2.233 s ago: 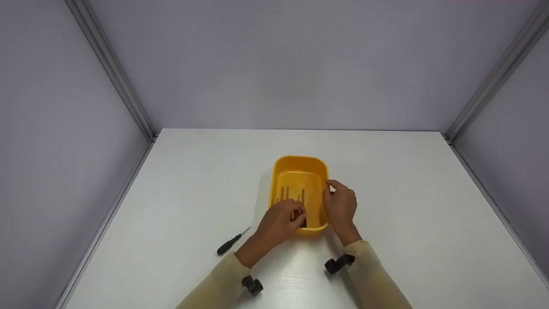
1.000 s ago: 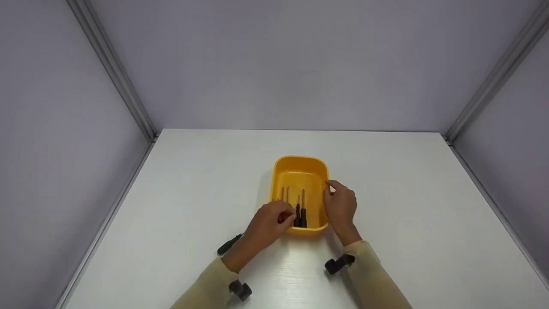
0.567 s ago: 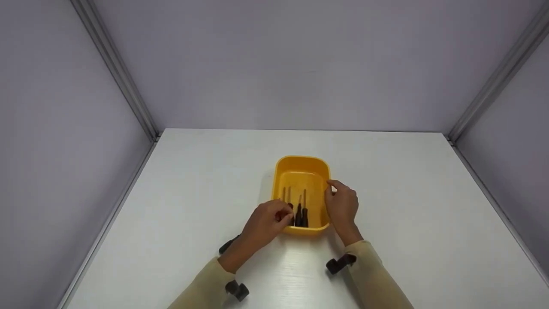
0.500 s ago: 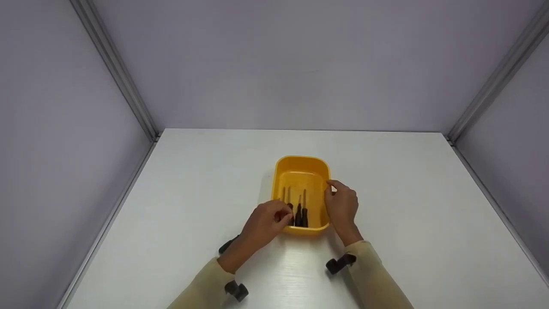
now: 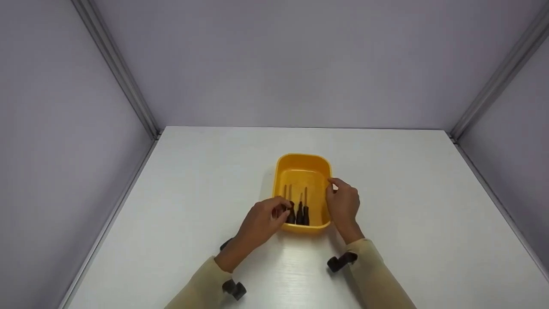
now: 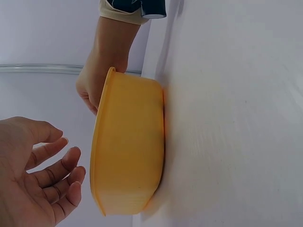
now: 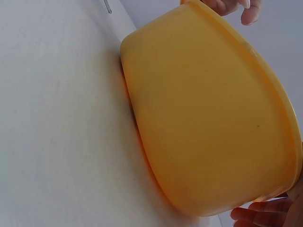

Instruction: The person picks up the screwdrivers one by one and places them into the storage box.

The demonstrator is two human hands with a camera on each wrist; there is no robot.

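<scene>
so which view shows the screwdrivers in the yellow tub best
The head view: it looks down into the yellow tub, showing the screwdrivers lying side by side. Both wrist views show only the tub's outer wall, hiding them.

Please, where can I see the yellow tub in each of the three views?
Head view: the yellow tub sits at the table's centre, between both hands.
Left wrist view: the tub is seen side-on, mid-frame.
Right wrist view: its outer wall fills most of the frame.
Shared landmark: the right hand at the tub's rim, also visible in the left wrist view.
</scene>
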